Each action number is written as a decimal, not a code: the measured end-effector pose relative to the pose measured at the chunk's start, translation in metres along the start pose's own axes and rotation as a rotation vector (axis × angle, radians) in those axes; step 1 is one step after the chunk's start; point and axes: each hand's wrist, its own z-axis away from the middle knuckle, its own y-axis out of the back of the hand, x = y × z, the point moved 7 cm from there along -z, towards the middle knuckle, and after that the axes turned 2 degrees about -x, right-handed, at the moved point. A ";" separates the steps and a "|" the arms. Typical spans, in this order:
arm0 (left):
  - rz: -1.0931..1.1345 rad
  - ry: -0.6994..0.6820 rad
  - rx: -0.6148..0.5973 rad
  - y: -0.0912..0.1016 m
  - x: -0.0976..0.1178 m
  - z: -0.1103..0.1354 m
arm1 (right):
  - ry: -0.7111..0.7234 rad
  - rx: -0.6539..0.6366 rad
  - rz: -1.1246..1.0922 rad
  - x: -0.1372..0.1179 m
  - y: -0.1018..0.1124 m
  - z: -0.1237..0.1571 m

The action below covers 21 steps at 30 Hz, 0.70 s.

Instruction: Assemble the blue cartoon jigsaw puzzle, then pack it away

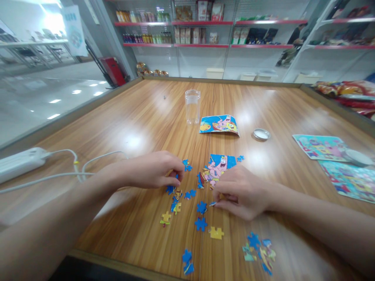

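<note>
Half curled, my left hand (164, 170) is beside loose puzzle pieces (175, 205); whether it grips one I cannot tell. The partly joined puzzle (219, 166) lies just beyond my right hand (241, 191), which pinches a small piece (212, 203).

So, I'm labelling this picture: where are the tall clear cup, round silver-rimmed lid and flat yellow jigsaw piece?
Tall clear cup (192, 110), head view: side wall.
Round silver-rimmed lid (261, 134), head view: flat centre.
Flat yellow jigsaw piece (216, 233), head view: its middle.
</note>
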 end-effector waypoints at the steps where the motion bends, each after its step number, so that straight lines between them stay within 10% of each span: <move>1: -0.013 0.005 0.021 0.001 -0.002 0.000 | 0.023 0.033 0.018 0.000 0.001 0.001; 9: -0.182 0.142 0.326 0.019 -0.027 -0.001 | 0.100 -0.030 0.060 -0.003 -0.006 0.006; 21: -0.129 0.088 0.384 0.001 -0.032 -0.011 | 0.025 0.272 0.105 -0.001 0.019 0.003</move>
